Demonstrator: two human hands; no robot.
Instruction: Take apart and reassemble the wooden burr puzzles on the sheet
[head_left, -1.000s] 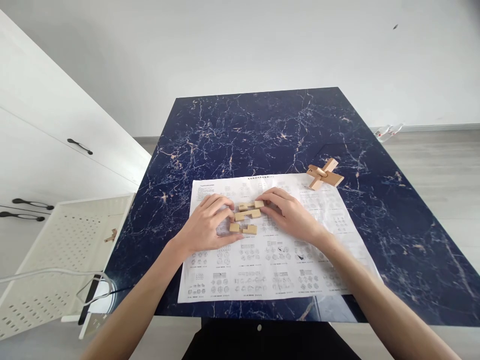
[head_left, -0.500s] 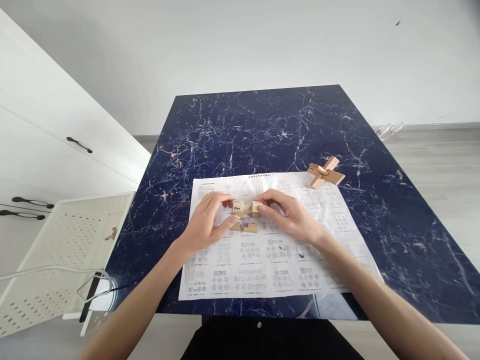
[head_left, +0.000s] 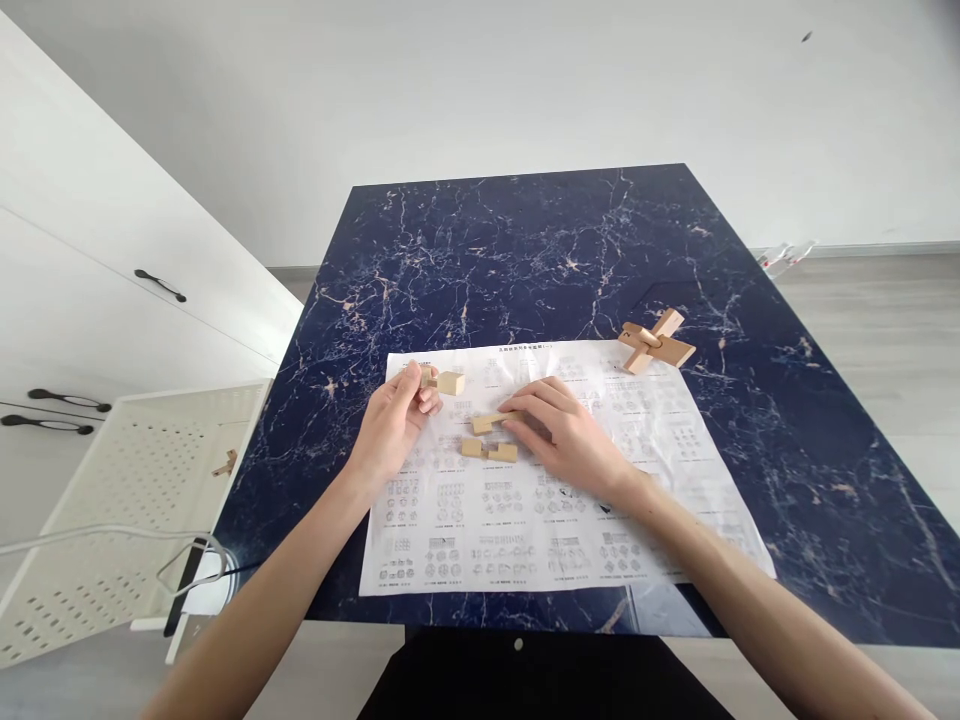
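Between the thumb and fingers of my left hand (head_left: pixel 394 415) is a notched wooden puzzle piece (head_left: pixel 450 383), lifted over the upper left of the printed sheet (head_left: pixel 480 520). My right hand (head_left: pixel 562 430) is closed on the right end of a second notched wooden piece (head_left: pixel 487 423), low over the sheet; its far end is hidden under my fingers. Just below that, a third notched wooden piece (head_left: pixel 489 451) lies flat on the paper, untouched. Rows of small diagrams cover the sheet.
An assembled cross-shaped wooden puzzle (head_left: pixel 656 342) sits at the sheet's upper right corner. The dark blue marbled table (head_left: pixel 480 260) stands by a white wall. At left are white cabinets (head_left: pixel 97 250), a perforated cream panel (head_left: pixel 135 480) and a white cable (head_left: pixel 97 533).
The two pieces held together before are now apart. My left hand has moved up and left with the numbered one, while my right hand keeps the other low over the sheet.
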